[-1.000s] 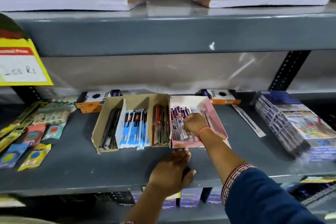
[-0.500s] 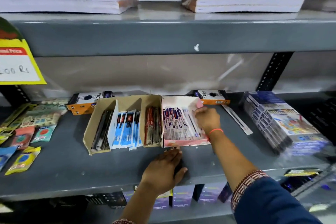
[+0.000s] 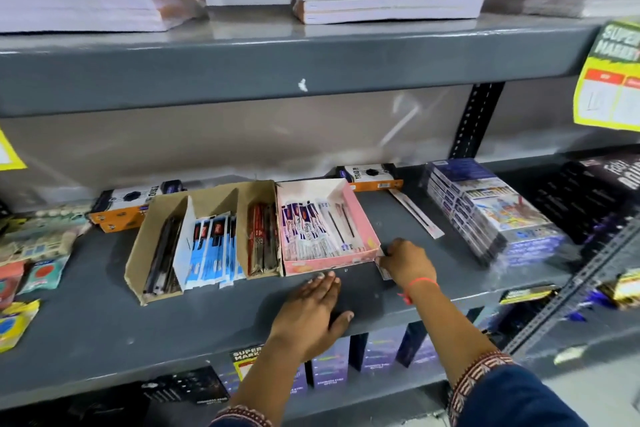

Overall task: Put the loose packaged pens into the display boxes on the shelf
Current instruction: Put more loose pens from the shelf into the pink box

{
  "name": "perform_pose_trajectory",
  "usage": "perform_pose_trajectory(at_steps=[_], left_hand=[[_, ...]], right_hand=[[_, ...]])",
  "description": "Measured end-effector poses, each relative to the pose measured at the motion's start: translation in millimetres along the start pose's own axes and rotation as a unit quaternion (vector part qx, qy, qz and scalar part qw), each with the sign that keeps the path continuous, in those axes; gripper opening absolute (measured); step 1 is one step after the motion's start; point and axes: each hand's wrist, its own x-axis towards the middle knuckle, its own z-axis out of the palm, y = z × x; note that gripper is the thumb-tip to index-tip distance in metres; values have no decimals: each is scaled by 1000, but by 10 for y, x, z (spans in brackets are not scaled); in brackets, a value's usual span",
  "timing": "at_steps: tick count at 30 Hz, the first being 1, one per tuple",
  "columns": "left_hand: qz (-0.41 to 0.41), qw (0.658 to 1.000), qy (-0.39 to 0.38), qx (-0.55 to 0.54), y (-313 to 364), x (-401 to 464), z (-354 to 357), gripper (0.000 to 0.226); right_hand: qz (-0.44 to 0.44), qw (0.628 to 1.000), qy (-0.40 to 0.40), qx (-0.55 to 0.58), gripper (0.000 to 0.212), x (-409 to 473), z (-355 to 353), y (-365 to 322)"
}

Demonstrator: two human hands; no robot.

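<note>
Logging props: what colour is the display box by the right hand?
Pink display box, clearest in the head view.

Your right hand [image 3: 407,262] carries a thin orange-red thread bracelet [image 3: 420,282] at the wrist; both forearms are bare up to dark navy sleeves [image 3: 519,399] edged with maroon-and-cream patterned cuffs [image 3: 479,369]. Your left hand [image 3: 308,314] wears no jewellery.

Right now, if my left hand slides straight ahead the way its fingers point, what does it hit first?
Most likely the front wall of the pink display box: the left hand lies flat on the shelf, fingertips just short of it.
</note>
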Motion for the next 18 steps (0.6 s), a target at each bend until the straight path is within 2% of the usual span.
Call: perform_pose_trajectory(at_steps=[3,6,9,11,13,18], left_hand=[[3,1000,-5,-3,-9,21,30,64],[4,1000,-6,-8,-31,8,45,63],[-1,1000,9,-13,-33,19,67,63],[-1,1000,17,-11,-35,25,74,64],[-3,1000,18,-13,-37,24,79,64],[-4,1000,22,-18,-33,20,80,64]], right_hand=[[15,1000,17,-3,26,35,40,19],[68,993,22,94,15,107,-25,136],[102,943,14,317,31,116,-160,283],[104,892,-10,439,29,77,-230,346],[109,860,-42,496,23,10,-286,356],[90,814,-98,565,21,-61,-345,374]])
